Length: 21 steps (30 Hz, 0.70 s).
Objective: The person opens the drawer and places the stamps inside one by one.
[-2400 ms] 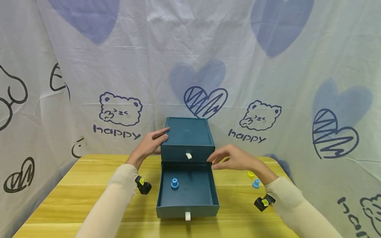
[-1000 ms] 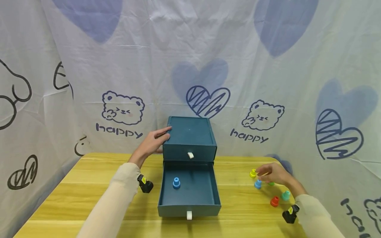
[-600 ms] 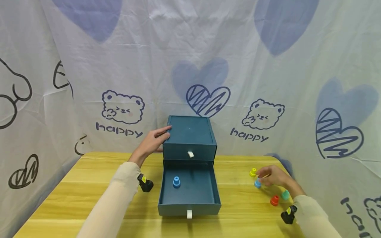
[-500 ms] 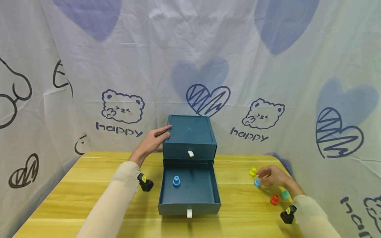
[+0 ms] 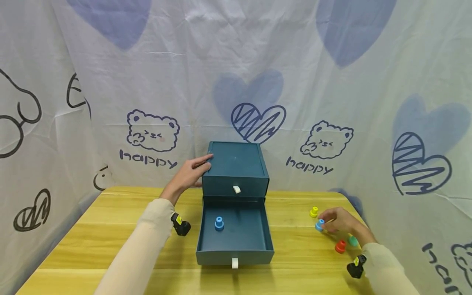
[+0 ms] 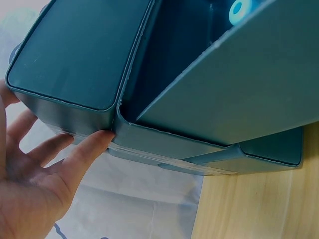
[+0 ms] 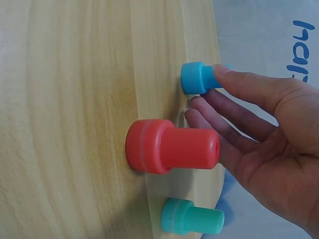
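Observation:
My left hand (image 5: 189, 174) rests against the left side of the dark teal drawer cabinet (image 5: 236, 162), fingertips at its top edge. In the left wrist view the fingers are spread and the thumb touches the side wall. A lower drawer (image 5: 236, 258) is pulled out with a blue stepped peg (image 5: 219, 223) standing in it. On the right of the table, my right hand (image 5: 339, 220) pinches another blue peg (image 7: 197, 78) by its narrow top between thumb and fingers. Its wide base is close to the wood.
A yellow peg (image 5: 314, 212) stands behind the pinched one. A red peg (image 7: 169, 147) and a mint-green peg (image 7: 192, 217) stand nearer the wrist. The upper drawer front (image 5: 236, 186) is closed. A printed cloth (image 5: 236, 49) hangs behind the wooden table (image 5: 121, 229).
My right hand has moved from beside the cabinet to the pegs on the right, then a little lower, and now pinches a blue one. The left hand stays on the cabinet.

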### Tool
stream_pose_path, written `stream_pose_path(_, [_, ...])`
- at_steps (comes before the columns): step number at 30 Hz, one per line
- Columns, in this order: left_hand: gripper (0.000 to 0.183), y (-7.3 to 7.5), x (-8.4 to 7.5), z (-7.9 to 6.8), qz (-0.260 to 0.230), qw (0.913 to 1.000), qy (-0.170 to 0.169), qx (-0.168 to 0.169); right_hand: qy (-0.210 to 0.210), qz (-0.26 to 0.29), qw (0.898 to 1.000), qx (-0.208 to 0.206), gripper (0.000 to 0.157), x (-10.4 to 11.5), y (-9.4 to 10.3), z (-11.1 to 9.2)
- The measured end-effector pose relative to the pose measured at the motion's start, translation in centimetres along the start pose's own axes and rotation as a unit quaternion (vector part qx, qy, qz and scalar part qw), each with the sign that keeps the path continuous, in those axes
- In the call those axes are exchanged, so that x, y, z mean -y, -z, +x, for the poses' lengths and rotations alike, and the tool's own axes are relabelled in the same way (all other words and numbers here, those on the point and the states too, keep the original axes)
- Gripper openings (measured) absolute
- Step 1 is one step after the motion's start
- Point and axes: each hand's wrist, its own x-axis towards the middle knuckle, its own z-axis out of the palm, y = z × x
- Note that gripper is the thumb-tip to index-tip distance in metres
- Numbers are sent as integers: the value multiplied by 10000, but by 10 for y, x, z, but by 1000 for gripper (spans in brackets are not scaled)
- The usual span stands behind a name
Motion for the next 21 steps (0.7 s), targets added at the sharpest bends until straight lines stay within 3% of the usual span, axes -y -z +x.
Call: stream_pose_path(21, [55, 1, 2, 2, 28, 10000, -62, 62, -162, -88, 9996, -198, 26, -3, -3, 1])
